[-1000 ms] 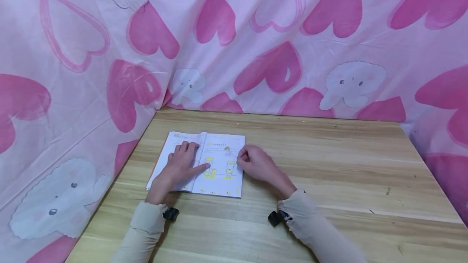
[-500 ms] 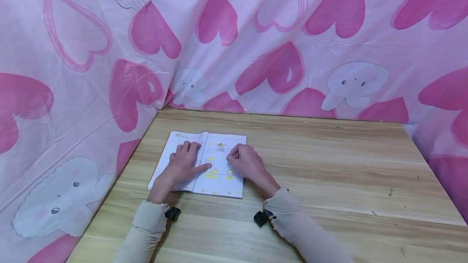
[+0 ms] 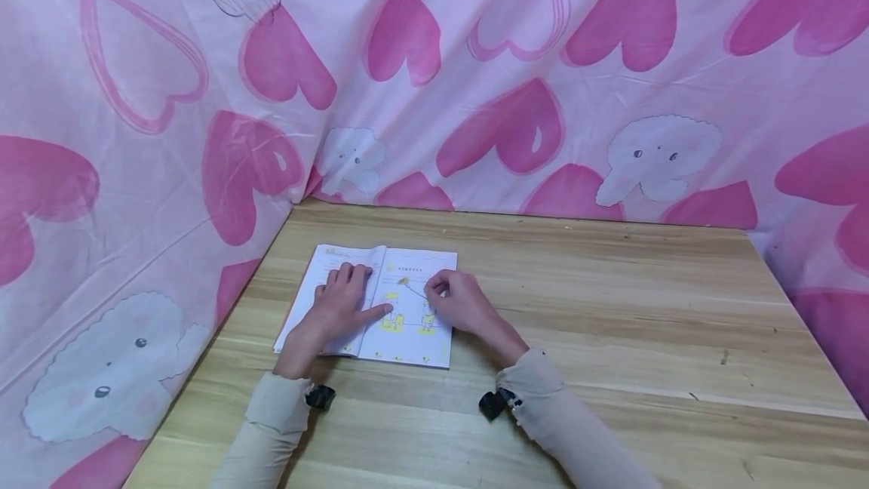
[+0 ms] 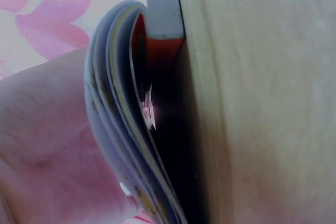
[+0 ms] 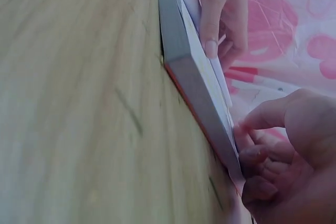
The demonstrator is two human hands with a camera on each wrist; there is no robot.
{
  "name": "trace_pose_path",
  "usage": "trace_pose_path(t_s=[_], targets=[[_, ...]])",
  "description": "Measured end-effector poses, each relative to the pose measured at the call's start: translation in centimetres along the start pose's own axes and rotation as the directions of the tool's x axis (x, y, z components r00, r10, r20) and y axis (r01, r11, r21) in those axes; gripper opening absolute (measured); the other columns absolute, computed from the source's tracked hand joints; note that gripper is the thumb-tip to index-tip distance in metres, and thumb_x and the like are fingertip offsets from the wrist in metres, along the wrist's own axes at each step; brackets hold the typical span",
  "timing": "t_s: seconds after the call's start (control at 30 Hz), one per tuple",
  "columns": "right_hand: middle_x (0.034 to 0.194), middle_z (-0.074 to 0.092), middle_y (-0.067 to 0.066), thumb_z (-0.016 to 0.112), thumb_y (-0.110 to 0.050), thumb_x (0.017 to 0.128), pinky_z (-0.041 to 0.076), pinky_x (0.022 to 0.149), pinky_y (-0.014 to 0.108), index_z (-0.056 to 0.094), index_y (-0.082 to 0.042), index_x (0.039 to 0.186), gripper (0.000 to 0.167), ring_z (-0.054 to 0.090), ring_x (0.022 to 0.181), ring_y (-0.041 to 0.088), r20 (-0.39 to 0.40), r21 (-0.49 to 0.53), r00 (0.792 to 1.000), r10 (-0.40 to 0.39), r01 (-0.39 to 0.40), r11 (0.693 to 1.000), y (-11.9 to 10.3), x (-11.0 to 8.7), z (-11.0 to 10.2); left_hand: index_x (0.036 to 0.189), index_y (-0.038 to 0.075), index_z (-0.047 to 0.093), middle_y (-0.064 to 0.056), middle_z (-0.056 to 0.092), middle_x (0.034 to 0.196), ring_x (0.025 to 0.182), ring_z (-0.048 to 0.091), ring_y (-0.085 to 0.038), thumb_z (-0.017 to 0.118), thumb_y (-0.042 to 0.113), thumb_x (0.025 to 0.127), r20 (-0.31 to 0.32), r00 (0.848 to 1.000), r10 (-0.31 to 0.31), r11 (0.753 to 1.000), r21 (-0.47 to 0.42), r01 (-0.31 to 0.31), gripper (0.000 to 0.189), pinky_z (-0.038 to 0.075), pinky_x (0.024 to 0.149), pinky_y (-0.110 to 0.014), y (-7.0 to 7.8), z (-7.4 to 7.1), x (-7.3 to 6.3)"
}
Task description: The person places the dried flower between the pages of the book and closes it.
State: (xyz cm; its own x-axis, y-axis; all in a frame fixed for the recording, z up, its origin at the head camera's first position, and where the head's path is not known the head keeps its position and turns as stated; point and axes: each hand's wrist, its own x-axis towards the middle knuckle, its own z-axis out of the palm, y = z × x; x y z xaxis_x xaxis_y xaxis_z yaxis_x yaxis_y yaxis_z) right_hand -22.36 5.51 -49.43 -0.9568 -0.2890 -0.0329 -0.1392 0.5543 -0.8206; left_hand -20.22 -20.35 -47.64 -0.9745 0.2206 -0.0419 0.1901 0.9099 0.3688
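An open book with yellow cartoon drawings lies flat on the wooden table. Across its left page spreads my left hand, fingers extended and thumb reaching over the right page. At the right page's edge, my right hand pinches a thin stem with a small yellow tip between thumb and forefinger. That tip is over the page, below the printed heading. In the left wrist view, curved pages bulge beside my left palm. The right wrist view has my curled right fingers at the book's edge; the stem is indistinct there.
The wooden table extends to the right of the book and in front of it. A pink and white curtain with hearts and bunnies encloses the back and sides. Black wrist cameras sit at both cuffs.
My right hand has moved left over the page's right edge with the stem, then slightly back to the right. The yellow tip has shifted left and slightly lower. My left hand has stayed put.
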Motion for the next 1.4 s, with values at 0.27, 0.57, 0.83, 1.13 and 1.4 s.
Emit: trace_pose_path(t_s=[0.27, 0.57, 0.83, 1.13, 1.4], targets=[[0.099, 0.068, -0.002, 0.069, -0.009, 0.103, 0.050, 0.073, 0.026, 0.077, -0.016, 0.115, 0.016, 0.059, 0.086, 0.015, 0.055, -0.053, 0.994, -0.097, 0.100, 0.994, 1.6, -0.2, -1.7, 0.155, 0.007, 0.047, -0.016, 0.052, 0.134, 0.120, 0.046, -0.035, 0.082, 0.054, 0.094, 0.001, 1.000, 0.000, 1.000, -0.003, 0.000, 0.085, 0.043, 0.095, -0.054, 0.0, 0.1, 0.0], [0.108, 0.059, 0.001, 0.070, -0.008, 0.103, 0.048, 0.080, 0.028, 0.080, -0.026, 0.127, 0.032, 0.054, 0.096, 0.017, 0.214, -0.075, 0.961, -0.173, 0.193, 0.978, 2.3, -0.8, -3.1, 0.154, 0.008, 0.046, -0.017, 0.052, 0.136, 0.122, 0.046, -0.036, 0.082, 0.053, 0.094, 0.006, 1.000, -0.006, 1.000, 0.001, 0.006, 0.084, 0.043, 0.096, -0.056, 0.1, 0.0, 0.0], [0.111, 0.057, 0.000, 0.074, -0.020, 0.104, 0.047, 0.078, 0.029, 0.081, -0.029, 0.126, 0.025, 0.053, 0.095, 0.016, 0.207, -0.124, 0.964, -0.166, 0.194, 0.973, 1.8, -1.4, -2.7, 0.156, 0.007, 0.045, -0.018, 0.051, 0.140, 0.125, 0.046, -0.037, 0.081, 0.053, 0.095, 0.008, 1.000, -0.013, 1.000, -0.009, 0.013, 0.085, 0.043, 0.100, -0.060, 0.2, 0.0, 0.0], [0.109, 0.058, -0.001, 0.083, -0.045, 0.096, 0.045, 0.073, 0.029, 0.078, -0.031, 0.120, 0.027, 0.054, 0.089, 0.015, 0.142, -0.247, 0.978, -0.153, 0.185, 0.951, 1.0, -1.6, -1.6, 0.161, 0.009, 0.042, -0.019, 0.044, 0.158, 0.143, 0.042, -0.041, 0.079, 0.053, 0.096, 0.007, 1.000, -0.022, 0.999, -0.046, 0.023, 0.087, 0.036, 0.118, -0.070, 0.0, 0.1, -0.2], [0.132, 0.061, -0.001, 0.076, -0.034, 0.103, 0.052, 0.084, 0.036, 0.071, -0.025, 0.138, 0.037, 0.058, 0.099, 0.017, 0.042, -0.224, 0.988, -0.152, 0.157, 0.962, 2.5, -1.0, -2.9, 0.157, 0.012, 0.052, -0.021, 0.046, 0.162, 0.152, 0.040, -0.045, 0.057, 0.037, 0.112, -0.054, 0.999, -0.003, 0.998, -0.064, 0.000, 0.051, 0.033, 0.120, -0.072, -1.0, -0.5, -0.7]])
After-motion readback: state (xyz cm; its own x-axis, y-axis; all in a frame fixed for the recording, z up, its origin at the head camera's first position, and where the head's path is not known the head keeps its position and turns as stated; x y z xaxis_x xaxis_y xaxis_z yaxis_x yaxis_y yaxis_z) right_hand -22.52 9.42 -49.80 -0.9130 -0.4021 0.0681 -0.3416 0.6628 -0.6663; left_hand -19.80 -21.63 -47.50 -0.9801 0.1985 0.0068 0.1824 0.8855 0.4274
